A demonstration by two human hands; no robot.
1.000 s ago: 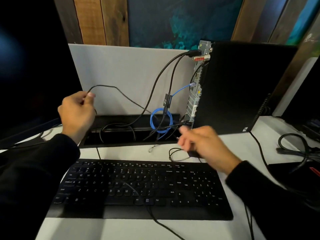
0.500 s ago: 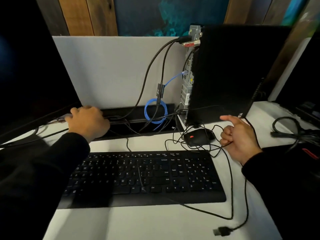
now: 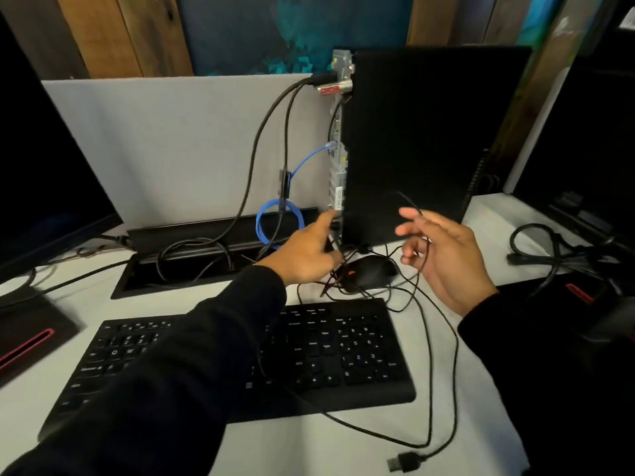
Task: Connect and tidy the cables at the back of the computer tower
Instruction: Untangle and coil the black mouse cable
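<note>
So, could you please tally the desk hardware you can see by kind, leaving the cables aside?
Tower: 1
Keyboard: 1
Mouse: 1
Monitors, each partly out of frame: 2
Total: 5

Black computer tower upright, rear ports facing left; black cables and blue cable plugged in; loose USB plug on desk.

Left hand: arm reaches forward, index finger stretched out, other fingers curled.
Right hand: lifted, palm turned left, fingers loosely spread, blurred.
</note>
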